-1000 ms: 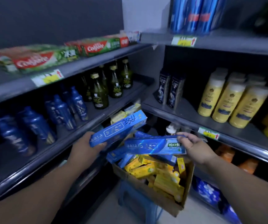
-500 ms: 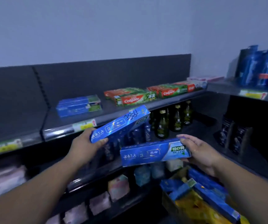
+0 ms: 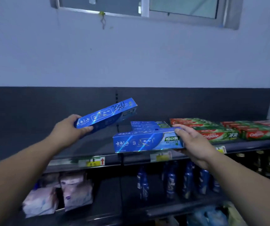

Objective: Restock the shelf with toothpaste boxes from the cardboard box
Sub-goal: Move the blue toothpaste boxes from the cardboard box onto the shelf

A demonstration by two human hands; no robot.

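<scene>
My left hand (image 3: pixel 69 129) grips the near end of a blue toothpaste box (image 3: pixel 108 115), which tilts up over the top shelf (image 3: pixel 82 144). My right hand (image 3: pixel 193 142) holds the right end of a second blue toothpaste box (image 3: pixel 145 141), level and just above the shelf's front edge. Right behind it a small stack of matching blue boxes (image 3: pixel 149 125) lies on the shelf. The cardboard box is out of view.
Red-and-green Colgate boxes (image 3: pixel 212 129) fill the shelf's right side. Yellow price tags (image 3: pixel 93 161) line the front edge. On the shelf below stand blue bottles (image 3: pixel 171 181), with soft pink packs (image 3: pixel 72 190) to their left. A window (image 3: pixel 147 7) sits high on the wall.
My view rose from the cardboard box to the top shelf. Both hands lifted their blue boxes up to shelf height, the right one now in front of the blue stack.
</scene>
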